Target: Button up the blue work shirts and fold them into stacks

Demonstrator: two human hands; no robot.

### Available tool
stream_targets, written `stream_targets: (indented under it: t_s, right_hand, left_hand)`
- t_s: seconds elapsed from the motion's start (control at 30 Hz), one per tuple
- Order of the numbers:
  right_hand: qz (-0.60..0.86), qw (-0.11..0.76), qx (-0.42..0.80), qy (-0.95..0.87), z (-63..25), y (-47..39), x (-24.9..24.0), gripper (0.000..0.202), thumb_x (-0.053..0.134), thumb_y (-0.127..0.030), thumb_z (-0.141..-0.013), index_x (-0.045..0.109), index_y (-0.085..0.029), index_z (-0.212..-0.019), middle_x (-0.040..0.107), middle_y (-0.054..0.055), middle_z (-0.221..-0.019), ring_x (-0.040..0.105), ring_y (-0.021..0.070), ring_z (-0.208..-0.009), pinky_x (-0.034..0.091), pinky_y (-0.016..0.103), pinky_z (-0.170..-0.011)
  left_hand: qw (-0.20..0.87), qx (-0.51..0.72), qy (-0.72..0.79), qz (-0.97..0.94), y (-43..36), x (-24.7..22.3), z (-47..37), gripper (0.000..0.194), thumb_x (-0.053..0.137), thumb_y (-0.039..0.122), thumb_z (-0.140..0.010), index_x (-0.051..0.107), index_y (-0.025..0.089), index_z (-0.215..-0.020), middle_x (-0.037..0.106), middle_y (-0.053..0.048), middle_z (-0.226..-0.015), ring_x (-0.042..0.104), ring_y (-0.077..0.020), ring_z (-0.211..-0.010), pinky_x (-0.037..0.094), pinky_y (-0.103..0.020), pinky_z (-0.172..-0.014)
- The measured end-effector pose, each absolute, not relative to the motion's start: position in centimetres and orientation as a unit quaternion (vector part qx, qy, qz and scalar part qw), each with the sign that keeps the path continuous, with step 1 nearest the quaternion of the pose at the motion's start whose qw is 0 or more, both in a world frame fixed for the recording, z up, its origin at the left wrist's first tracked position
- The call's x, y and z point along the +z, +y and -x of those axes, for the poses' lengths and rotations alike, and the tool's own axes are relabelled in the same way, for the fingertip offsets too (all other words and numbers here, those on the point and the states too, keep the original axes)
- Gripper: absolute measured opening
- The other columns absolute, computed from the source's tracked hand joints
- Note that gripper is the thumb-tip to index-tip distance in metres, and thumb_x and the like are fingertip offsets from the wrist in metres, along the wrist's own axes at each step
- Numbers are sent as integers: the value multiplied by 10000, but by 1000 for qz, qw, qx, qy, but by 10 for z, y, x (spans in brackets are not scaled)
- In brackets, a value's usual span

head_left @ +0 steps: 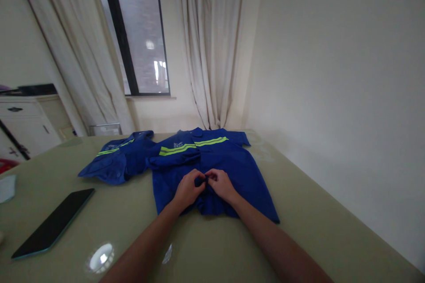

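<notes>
A blue short-sleeved work shirt (239, 163) with yellow-green reflective stripes lies spread on the table, its collar toward the window. My left hand (191, 188) pinches the front placket near the lower middle of the shirt. Right beside it, my right hand (221, 183) grips the same strip of cloth, fingertips nearly touching those of the left. Between the hands the fabric is lifted and bunched, and the fingers hide any button there. A second blue garment (116, 166) with similar stripes lies crumpled to the left, against the shirt's sleeve.
On the left of the greenish table (299, 239) lies a dark flat tablet-like slab (55, 223). A white paper-like item (7, 188) is at the left edge. A wall (348, 97) borders the right side; curtains (212, 44) hang behind.
</notes>
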State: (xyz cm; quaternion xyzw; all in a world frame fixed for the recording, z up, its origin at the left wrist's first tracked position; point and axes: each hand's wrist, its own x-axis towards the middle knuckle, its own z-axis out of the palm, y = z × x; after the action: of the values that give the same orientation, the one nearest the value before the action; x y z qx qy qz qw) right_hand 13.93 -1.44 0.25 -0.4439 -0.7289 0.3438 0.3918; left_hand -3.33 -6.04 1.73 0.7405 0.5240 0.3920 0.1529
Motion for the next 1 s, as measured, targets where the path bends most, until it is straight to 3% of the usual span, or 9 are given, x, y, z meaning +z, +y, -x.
stream_targets:
  t_s: [0.17,0.33,0.43,0.53,0.63,0.7,0.8,0.9,1.0]
  right_hand:
    - [433,377,386,-722,-137,-3,1,261,613,-99,-679,781,-183,-860,733,-5,-711,635,156,-650,465,239,-614]
    - [421,404,419,-695,-139,1,5,238,616,-177,-697,784,-193,-865,735,-8,-730,631,158,-675,490,254,-664]
    - [452,433,422,-657,-155,14,14,315,560,-237,-707,779,-186,-928,702,-9,-692,594,156,-618,457,253,-609]
    - [476,441,422,-633,-183,29,29,356,475,-253,-716,764,-166,-904,680,5,-676,566,151,-577,422,251,-571]
    - [475,404,432,-652,-204,32,45,308,454,-267,-746,746,-174,-776,635,3,-592,543,154,-525,402,259,-541]
    - [472,362,436,-675,-208,25,55,278,503,-303,-777,723,-187,-653,576,-2,-503,510,156,-477,379,271,-523]
    - [477,330,351,-735,-196,5,67,296,705,-403,-754,665,-211,-533,600,20,-552,534,165,-546,373,284,-568]
    - [444,287,194,-826,-173,-15,68,309,875,-482,-622,694,-235,-662,680,33,-799,604,193,-719,385,280,-625]
    - [424,215,167,-864,-157,-25,59,399,949,-375,-524,724,-264,-834,687,7,-795,623,199,-711,385,271,-617]
  left_hand:
    - [148,375,507,-762,-68,19,33,175,618,126,-861,723,247,-932,708,-15,-994,676,-180,-902,501,-292,-839]
    - [78,307,459,-830,-79,29,26,191,595,194,-931,749,300,-970,732,-30,-1024,615,-231,-1022,452,-369,-943]
    - [187,236,423,-854,-83,51,31,168,650,170,-866,755,283,-935,744,-16,-985,645,-215,-972,476,-334,-899]
    - [347,132,411,-833,-85,75,47,74,699,287,-834,766,271,-861,751,12,-849,692,-186,-829,509,-267,-749]
    - [455,89,449,-764,-82,80,60,298,536,459,-945,758,260,-938,758,-3,-780,711,-176,-702,511,-251,-621]
    - [425,127,513,-735,-75,71,63,346,475,449,-968,743,234,-928,748,-23,-752,702,-175,-626,500,-252,-566]
    - [289,217,585,-726,-62,49,59,164,617,282,-863,736,215,-953,742,-59,-902,704,-188,-738,510,-266,-642]
    - [247,285,551,-744,-53,28,50,324,672,190,-786,731,231,-1102,714,-64,-1051,677,-185,-823,518,-286,-743]
    - [251,353,493,-754,-52,16,43,272,594,222,-868,735,244,-1100,736,-56,-1034,675,-192,-850,525,-308,-784]
